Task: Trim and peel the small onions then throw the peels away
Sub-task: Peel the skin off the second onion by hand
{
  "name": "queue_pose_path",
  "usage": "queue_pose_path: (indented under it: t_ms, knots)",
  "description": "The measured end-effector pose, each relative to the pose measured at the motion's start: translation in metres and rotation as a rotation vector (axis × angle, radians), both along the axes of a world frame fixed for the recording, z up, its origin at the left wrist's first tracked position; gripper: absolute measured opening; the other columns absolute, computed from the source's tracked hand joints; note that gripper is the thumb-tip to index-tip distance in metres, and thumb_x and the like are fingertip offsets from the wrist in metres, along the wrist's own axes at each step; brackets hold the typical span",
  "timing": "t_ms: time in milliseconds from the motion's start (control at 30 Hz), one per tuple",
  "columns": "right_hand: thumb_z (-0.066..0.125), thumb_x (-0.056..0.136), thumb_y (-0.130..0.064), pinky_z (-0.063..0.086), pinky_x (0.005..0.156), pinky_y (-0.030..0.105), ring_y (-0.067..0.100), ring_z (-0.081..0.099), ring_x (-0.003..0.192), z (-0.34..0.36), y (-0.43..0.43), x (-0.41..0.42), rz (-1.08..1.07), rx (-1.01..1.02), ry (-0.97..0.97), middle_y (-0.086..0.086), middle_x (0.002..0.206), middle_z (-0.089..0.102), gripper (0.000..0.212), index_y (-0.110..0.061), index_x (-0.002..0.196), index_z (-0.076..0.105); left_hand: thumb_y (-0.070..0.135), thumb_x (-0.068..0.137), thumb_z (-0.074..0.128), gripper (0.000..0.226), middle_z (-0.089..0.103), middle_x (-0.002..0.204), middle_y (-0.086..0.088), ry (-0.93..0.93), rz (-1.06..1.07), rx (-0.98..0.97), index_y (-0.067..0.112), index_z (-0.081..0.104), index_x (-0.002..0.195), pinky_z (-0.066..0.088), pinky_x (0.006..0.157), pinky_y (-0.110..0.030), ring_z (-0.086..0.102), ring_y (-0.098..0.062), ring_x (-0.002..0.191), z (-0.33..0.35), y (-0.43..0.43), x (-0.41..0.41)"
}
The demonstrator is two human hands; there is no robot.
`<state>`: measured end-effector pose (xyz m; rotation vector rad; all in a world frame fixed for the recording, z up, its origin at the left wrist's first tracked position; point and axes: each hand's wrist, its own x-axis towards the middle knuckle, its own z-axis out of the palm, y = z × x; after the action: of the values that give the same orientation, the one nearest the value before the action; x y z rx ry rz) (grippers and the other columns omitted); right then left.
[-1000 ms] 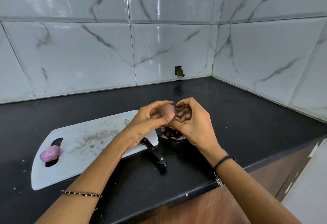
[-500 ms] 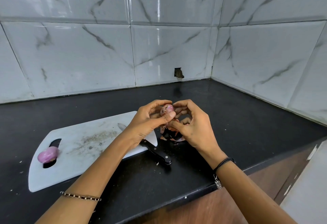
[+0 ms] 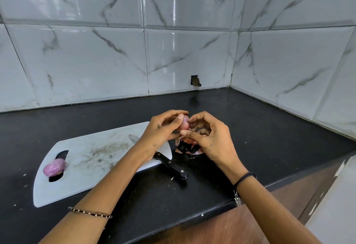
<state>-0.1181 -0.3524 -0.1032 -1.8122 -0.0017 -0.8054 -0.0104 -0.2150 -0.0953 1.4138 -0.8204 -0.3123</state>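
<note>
**Peeling in progress.** The left hand (image 3: 161, 130) is gripping a small onion (image 3: 185, 124) between thumb and curled fingers, holding it up off the counter (image 3: 269, 138). The right hand (image 3: 211, 138) is pinching at the onion's skin with thumb and fingertips. Directly beneath the grip, a pile of peels (image 3: 187, 147) is lying on the counter. Just below and left of the grip, a knife (image 3: 170, 165) is resting across the edge of a cutting board (image 3: 77, 186). Well to the left, a second onion (image 3: 54, 167) is sitting at the board's handle slot. By judgement, the held onion is light and firm, and likely slippery once bared. Its papery skin is fragile and best taken at a trimmed end.
</note>
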Motion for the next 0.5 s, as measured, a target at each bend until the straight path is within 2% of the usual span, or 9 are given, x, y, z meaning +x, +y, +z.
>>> queue_pose_path:
  t_ms: [167,300,500]
  knots:
    - [0.083,0.084,-0.014,0.061,0.065,0.029,0.028,0.077,0.079,0.0018,0.0013,-0.0003,0.066,0.088,-0.005,0.012,0.088,0.076,0.02,-0.014,0.1,0.072,0.019,0.098,0.064,0.022,0.076,0.109,-0.003,0.035,0.003,-0.024,0.015,0.073,0.118,0.061,0.083,-0.033,0.073,-0.017,0.105,0.0014,0.0007,0.0006]
    - [0.08,0.087,-0.014,0.058,0.06,0.024,0.024,0.077,0.077,0.0019,0.0012,-0.0012,0.065,0.102,0.027,0.009,0.086,0.078,0.011,-0.012,0.095,0.073,0.02,0.095,0.068,0.022,0.075,0.11,-0.007,0.056,0.024,-0.039,0.016,0.074,0.116,0.061,0.087,-0.037,0.073,-0.021,0.106,0.002,0.0007,0.0025]
    - [0.077,0.091,-0.022,0.061,0.064,0.029,0.024,0.077,0.081,-0.0021,0.0006,0.0017,0.043,0.013,0.082,0.009,0.087,0.077,0.01,-0.019,0.096,0.069,0.019,0.094,0.07,0.023,0.074,0.112,-0.01,0.053,0.048,-0.058,0.015,0.074,0.116,0.061,0.088,-0.039,0.073,-0.023,0.105,0.0011,0.0,0.003]
